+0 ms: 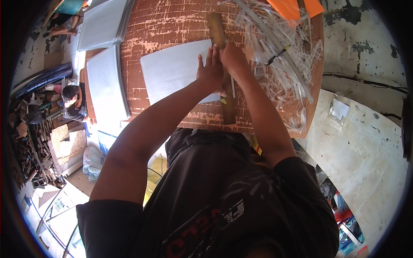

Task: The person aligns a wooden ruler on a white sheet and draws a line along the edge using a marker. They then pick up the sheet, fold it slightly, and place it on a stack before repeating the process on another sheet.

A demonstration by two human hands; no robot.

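A translucent white plastic sheet (172,69), perhaps a stack, lies on the worn red-brown table in front of me. Along its right edge runs a long, flat brownish strip like a straightedge (229,114). My left hand (210,75) is pressed down with fingers spread, partly on the sheet and partly on the strip. At the strip's right side, my right hand (234,60) is closed with its knuckles up; what it holds, if anything, is hidden. A thin pale sliver shows beside the strip below that hand.
Stacked plastic sheets (105,86) line the table's left side. Tangled clear plastic offcuts (279,73) heap up on the right, with a black-and-yellow tool (278,56) and orange sheet (316,7) among them. A person (74,103) sits low beyond the left edge, near scrap wood (41,142).
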